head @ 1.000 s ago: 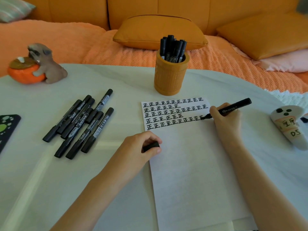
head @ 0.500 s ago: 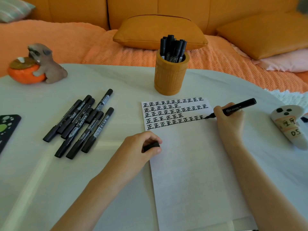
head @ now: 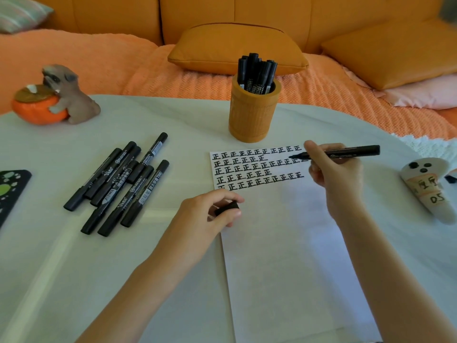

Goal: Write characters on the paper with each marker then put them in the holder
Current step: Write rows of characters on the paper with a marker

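Note:
A white paper [head: 284,256] lies on the table with several rows of black characters across its top. My right hand [head: 333,174] grips an uncapped black marker [head: 346,152], held nearly level with its tip over the right end of the upper rows. My left hand [head: 207,216] rests at the paper's left edge and pinches the black cap [head: 226,208]. An orange holder [head: 253,112] stands behind the paper with several black markers upright in it. Several capped black markers [head: 118,184] lie in a loose pile at the left.
A pug figurine on an orange bowl [head: 54,97] sits at the far left. A dark patterned object [head: 10,191] pokes in at the left edge. A white ghost-shaped toy [head: 430,186] lies at the right. Behind the table is an orange sofa with cushions [head: 237,48].
My right hand has lifted the marker off the end of the lower row and swung it up and left, so it lies nearly level over the upper rows. My left hand stays put.

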A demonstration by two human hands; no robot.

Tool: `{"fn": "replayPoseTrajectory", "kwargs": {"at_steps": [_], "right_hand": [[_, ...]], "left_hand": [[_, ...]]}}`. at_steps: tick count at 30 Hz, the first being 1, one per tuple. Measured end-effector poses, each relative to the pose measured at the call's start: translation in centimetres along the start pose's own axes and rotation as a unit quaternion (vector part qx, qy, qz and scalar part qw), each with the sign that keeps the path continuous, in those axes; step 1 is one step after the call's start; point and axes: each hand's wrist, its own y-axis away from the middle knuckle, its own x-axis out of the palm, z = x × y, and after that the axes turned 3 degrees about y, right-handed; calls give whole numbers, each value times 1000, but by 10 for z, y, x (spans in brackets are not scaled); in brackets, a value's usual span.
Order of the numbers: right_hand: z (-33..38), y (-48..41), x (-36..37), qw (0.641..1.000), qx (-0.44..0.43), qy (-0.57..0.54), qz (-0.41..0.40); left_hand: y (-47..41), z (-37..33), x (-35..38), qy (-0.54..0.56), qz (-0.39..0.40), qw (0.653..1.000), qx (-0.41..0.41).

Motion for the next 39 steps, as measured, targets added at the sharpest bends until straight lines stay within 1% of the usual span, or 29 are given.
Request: {"fn": "replayPoseTrajectory", "kwargs": {"at_steps": [3,6,9,16,21,26,30,34,39], "right_hand": [[8,12,9,996,33,-48,63],[13,25,19,991,68,-86,78],[13,38,29,990,74,-78,92],[10,56,48,986,83,-92,108],[7,66,56,987,70,-60,135],[4,72,61,987,68,-73,126],[3,74,64,988,65,-67,126],[4,76,66,989,59,-72,117],[8,77,66,989,45,-67,127]], "left_hand": [[-1,-3,-2,33,-41,999,11],[-2,-5,-3,68,-78,995,10],[-3,-9,-3,105,-95,990,6],[-1,-13,0,101,-91,991,6],[1,-16,3,102,-92,990,16],[6,-17,6,114,-106,987,30],[8,-18,9,144,-121,981,36],[7,-19,9,152,-121,980,43],[6,-19,5,142,-114,982,47]]}}
